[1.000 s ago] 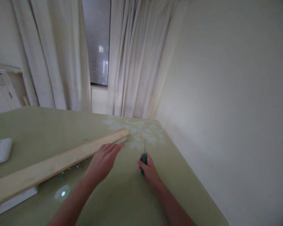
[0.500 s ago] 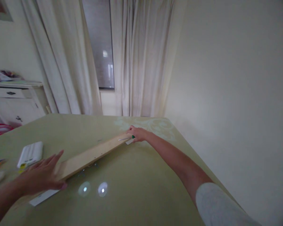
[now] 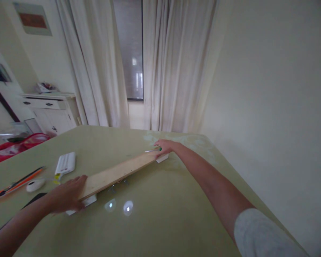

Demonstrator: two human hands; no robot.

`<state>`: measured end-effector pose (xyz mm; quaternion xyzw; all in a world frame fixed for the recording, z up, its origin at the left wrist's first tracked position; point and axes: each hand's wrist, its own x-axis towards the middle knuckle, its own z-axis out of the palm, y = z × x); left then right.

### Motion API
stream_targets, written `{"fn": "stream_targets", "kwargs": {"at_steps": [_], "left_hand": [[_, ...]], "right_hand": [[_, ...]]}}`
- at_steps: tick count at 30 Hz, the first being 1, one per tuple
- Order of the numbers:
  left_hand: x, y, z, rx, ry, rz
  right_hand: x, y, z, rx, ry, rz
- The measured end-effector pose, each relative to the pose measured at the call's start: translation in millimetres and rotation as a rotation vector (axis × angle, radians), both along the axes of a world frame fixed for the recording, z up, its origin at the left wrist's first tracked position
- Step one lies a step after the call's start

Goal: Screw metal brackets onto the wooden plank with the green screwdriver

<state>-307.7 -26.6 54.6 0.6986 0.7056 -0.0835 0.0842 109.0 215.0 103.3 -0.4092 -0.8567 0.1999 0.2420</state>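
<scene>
A long pale wooden board [image 3: 115, 175] lies slantwise over the table, with white pieces [image 3: 90, 200] under its near end and another white piece [image 3: 162, 158] under the far one. Small metal parts [image 3: 112, 188] stick out below its middle. My left hand [image 3: 69, 194] is closed round the near end, thumb on the front edge. At the far end, my right hand [image 3: 164, 147] has its fingers curled round a screwdriver [image 3: 151, 151] with a thin metal shaft and a green end, and it touches the board there.
On the green table [image 3: 176, 207] at left are a white power bank [image 3: 65, 163], a white computer mouse [image 3: 35, 185] and an orange-and-black tool [image 3: 18, 182]. Red bags [image 3: 18, 144] lie beyond the left edge. A wall [image 3: 278, 125] runs along the right side.
My left hand, spread over the board's near end before, has closed round it. The view has turned left, showing more of the table's left side. My right hand stays at the far end.
</scene>
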Motion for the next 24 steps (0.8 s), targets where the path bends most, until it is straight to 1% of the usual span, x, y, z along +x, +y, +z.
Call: {"fn": "stream_targets", "kwargs": {"at_steps": [4, 6, 7, 9, 11, 12, 14, 16, 18, 19, 20, 22, 24], "left_hand": [[-2.0, 1.1, -3.8, 0.042, -0.015, -0.031], [-0.6, 1.9, -3.7, 0.038, -0.024, -0.027], [0.8, 2.1, -2.9, 0.031, -0.024, -0.017], [3.5, 1.9, -0.8, 0.023, -0.022, -0.002], [3.9, 1.1, 0.6, 0.008, -0.016, 0.001], [3.2, 0.5, 0.9, -0.002, -0.012, 0.001], [1.7, -0.2, 1.9, 0.023, -0.01, -0.002], [6.0, 0.7, 5.3, 0.13, -0.044, -0.023], [22.5, 4.1, 12.1, 0.282, -0.127, -0.07], [36.5, 6.7, 16.3, 0.334, -0.175, -0.089], [54.0, 9.8, 20.2, 0.395, -0.239, -0.126], [97.0, 16.2, 25.3, 0.547, -0.363, -0.168], [145.2, 21.5, 23.9, 0.656, -0.473, -0.251]], "right_hand": [[-18.0, -10.2, 15.3, 0.164, -0.231, 0.242], [-32.3, -21.9, 16.4, 0.247, -0.313, 0.365], [-39.8, -30.7, 13.3, 0.29, -0.346, 0.427], [-53.2, -53.4, -0.6, 0.368, -0.405, 0.556], [-62.6, -78.6, -23.2, 0.427, -0.454, 0.669], [-65.6, -90.0, -36.2, 0.452, -0.473, 0.704], [-68.5, -107.2, -61.3, 0.489, -0.498, 0.732], [-68.9, -115.4, -81.2, 0.521, -0.49, 0.693], [-68.3, -117.0, -93.5, 0.538, -0.459, 0.634], [-67.5, -117.0, -97.0, 0.538, -0.438, 0.604], [-66.2, -117.4, -99.2, 0.533, -0.416, 0.576], [-60.8, -121.1, -101.2, 0.507, -0.367, 0.519], [-51.0, -130.0, -101.9, 0.467, -0.309, 0.443]]}}
